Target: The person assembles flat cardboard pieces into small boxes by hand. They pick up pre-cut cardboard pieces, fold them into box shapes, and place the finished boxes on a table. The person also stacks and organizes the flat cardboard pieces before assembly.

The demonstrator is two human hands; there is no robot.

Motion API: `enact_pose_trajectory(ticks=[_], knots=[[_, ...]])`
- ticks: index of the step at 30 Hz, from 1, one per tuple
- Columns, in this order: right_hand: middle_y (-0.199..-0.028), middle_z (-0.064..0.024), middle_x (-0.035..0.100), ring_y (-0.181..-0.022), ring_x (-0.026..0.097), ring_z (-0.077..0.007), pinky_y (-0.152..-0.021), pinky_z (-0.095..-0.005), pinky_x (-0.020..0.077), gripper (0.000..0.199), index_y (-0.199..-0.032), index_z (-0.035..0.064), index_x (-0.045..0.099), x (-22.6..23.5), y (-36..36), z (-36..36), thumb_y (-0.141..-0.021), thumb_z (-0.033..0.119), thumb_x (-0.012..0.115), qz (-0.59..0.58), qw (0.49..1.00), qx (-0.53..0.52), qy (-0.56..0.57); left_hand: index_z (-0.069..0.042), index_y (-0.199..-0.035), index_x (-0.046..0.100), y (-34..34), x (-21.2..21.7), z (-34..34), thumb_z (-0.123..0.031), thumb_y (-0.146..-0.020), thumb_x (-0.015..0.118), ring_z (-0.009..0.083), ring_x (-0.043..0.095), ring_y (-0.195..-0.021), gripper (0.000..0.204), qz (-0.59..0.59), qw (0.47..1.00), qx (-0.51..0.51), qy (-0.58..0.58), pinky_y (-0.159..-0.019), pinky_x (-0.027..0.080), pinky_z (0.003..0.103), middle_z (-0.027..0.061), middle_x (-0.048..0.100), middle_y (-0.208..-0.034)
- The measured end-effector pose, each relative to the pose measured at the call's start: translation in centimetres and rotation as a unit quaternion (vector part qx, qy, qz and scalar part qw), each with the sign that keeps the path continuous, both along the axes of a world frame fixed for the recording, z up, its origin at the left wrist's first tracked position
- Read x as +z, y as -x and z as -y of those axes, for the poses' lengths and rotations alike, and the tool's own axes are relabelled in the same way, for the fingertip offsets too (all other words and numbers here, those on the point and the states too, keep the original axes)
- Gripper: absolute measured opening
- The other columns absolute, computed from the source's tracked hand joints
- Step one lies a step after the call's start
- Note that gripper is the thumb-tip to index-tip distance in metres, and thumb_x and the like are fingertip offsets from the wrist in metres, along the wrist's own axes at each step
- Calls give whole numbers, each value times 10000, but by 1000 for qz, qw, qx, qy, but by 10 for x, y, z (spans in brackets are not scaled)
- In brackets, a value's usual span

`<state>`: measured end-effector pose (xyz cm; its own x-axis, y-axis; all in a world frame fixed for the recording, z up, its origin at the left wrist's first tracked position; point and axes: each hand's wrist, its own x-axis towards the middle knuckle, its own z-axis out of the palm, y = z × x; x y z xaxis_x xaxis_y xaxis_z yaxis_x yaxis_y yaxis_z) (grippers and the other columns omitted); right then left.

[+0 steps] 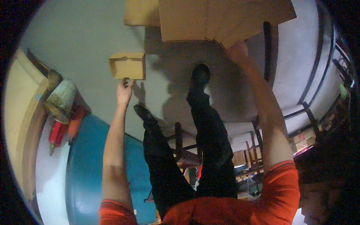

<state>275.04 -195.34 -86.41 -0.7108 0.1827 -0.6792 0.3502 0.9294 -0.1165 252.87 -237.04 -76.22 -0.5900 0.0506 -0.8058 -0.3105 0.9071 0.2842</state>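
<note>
Left of centre in the frame, the left hand [125, 90] grips the near edge of a small open cardboard box [129, 70]. Farther, upper right of centre, the right hand [237, 51] meets a large cardboard piece [193, 21]; its finger closure is too dim to tell.

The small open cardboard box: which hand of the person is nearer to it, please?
Left. The left hand is right at the near edge of the small box; the right hand is well to its right, by the large cardboard.

Gray flr [168, 88] w/ dk shoes [201, 75] on it (feet apart).
</note>
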Motion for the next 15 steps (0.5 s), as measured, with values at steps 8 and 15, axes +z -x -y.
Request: enact_pose_trajectory(ticks=[8,15], knots=[[-1028,-115,594,-962,561,-253,-799,-393,455,359,-1105,101,562,-14,-41,23,-784,263,568,-72,961,-183,195,96,-1095,547,54,32,-119,-301,-890,555,179,610,-889,446,-23,971,145,-187,-797,481,280,154,634,-963],[-966,-102,626,-928,592,-251,-786,-373,484,406,-1077,79,576,14,-15,28,-746,313,599,91,963,-247,51,77,-1170,495,77,142,-273,-274,-883,557,218,583,-996,458,-99,916,-5,-390,-882,443,319,175,599,-1081]])
